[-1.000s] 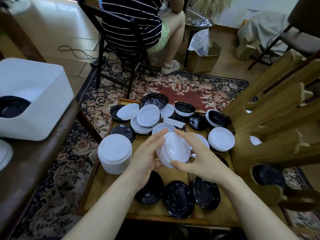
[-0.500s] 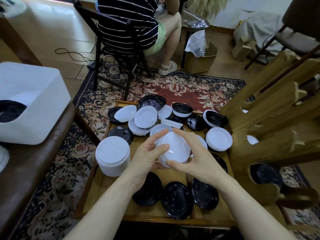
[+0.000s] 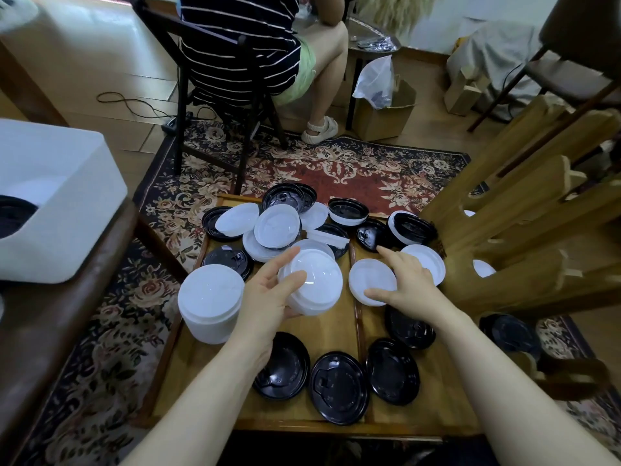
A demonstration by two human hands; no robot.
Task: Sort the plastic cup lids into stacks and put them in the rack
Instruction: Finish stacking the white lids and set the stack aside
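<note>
From the head view, the left hand (image 3: 268, 299) gripped a short stack of white round plastic cup lids (image 3: 312, 282) above the low wooden tabletop (image 3: 336, 331), its thumb curled over the top lid and its fingers reaching along the far edge. The right hand (image 3: 408, 284) lay with straight, spread fingers on a single flat white plastic lid (image 3: 369, 280) just to the right of that stack, its thumb touching the lid's near edge and its forefinger pointing away across the tabletop. A taller stack of white lids (image 3: 211, 302) stood at the left edge of the tabletop. A loose heap of white and black lids (image 3: 285, 223) covered the far part, and three black round plastic lids (image 3: 339, 388) lay side by side along the near edge, with a fourth partly under the right wrist. The slotted wooden rack (image 3: 524, 230) stood against the right side of the tabletop, with white lids showing through its upper openings and a black lid in its lowest one. A white plastic tub (image 3: 57, 210) sat on a dark bench to the left, and a person in a striped top (image 3: 242, 42) sat on a dark chair beyond the patterned rug (image 3: 336, 169).
</note>
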